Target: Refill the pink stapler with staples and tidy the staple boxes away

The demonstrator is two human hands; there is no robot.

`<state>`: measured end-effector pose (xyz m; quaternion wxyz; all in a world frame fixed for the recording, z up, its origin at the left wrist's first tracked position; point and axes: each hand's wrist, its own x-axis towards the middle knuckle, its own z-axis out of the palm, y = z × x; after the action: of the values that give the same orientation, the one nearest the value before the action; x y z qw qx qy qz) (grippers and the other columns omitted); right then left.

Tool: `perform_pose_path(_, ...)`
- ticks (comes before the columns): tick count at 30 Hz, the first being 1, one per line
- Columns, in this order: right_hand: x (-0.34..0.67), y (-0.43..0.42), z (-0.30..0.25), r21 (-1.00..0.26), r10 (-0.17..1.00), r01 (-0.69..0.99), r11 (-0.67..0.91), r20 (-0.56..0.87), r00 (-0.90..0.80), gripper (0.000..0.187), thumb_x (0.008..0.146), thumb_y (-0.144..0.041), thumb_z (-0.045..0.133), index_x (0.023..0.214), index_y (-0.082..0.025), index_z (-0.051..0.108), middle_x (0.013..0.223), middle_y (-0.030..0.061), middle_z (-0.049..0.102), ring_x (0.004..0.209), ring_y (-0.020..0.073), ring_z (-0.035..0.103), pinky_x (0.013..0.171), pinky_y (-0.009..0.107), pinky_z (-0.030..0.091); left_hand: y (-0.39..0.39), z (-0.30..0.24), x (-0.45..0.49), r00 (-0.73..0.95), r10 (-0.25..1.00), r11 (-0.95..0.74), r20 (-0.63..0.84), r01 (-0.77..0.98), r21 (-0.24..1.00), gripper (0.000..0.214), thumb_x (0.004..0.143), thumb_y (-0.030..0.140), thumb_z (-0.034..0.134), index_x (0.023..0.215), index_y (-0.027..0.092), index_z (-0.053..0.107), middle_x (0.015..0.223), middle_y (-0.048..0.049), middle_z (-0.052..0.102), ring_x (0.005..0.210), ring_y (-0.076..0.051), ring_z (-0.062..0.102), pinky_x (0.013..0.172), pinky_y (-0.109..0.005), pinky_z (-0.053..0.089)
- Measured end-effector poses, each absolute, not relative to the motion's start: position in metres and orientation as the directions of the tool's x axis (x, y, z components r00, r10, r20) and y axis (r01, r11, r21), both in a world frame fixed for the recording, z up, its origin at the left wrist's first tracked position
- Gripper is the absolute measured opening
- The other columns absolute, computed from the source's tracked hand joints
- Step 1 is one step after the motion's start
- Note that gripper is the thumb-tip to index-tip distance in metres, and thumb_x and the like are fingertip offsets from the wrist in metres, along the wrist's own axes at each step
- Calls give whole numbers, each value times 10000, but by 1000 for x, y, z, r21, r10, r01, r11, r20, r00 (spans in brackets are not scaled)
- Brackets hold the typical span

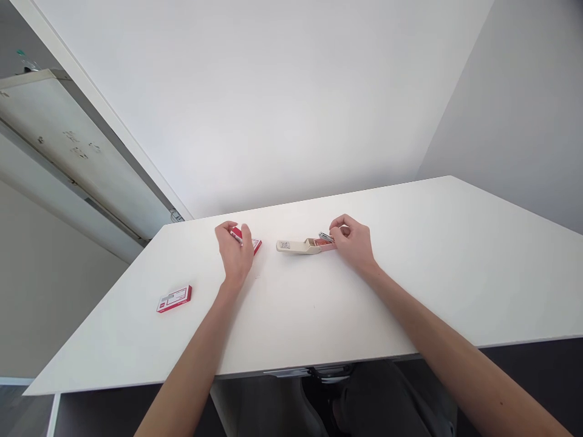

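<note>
A stapler lies opened out flat on the white table, its cream lid (298, 246) folded to the left and its pink base (325, 247) to the right. My right hand (353, 240) is closed in a pinch at the base's right end. A small silver strip (325, 237), which looks like staples, juts from its fingertips over the base. To the left, my left hand (234, 252) is closed around a small red and white staple box (257, 245), partly hidden behind the thumb and fingers.
A second red and white box (175, 298) lies on the white table (291, 321) at the left. A white wall (291, 109) stands behind the table's far edge. Below the front edge are a person's dark-clothed legs (382, 400).
</note>
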<state>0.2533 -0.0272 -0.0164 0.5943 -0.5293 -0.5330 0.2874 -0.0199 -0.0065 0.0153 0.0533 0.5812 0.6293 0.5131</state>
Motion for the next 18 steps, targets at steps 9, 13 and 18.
perform_pose_path(9,250,-30,-13,-937,913,205,281,327,244,47,766,-245,560,733,-243,592,561,-55,467,486,121,459,497,251,357,-12,30,0,123,992,55,-22,-273,961,676,858,897,447,814,228,535,610,55,340,441,-87,263,364,-227,150)
perform_pose_path(13,250,-31,-13,-941,919,197,274,317,236,41,777,-253,572,745,-240,594,561,-53,472,494,129,513,497,246,366,-7,26,2,118,991,96,-63,-297,950,668,878,884,421,819,225,512,656,37,388,487,-101,345,388,-236,218)
perform_pose_path(18,250,-31,-14,-940,919,200,275,318,234,37,782,-261,579,760,-237,596,595,-39,508,506,137,551,499,249,364,-12,11,9,-92,986,-105,139,306,946,484,969,736,438,977,258,512,739,11,511,630,-172,523,552,-302,405)
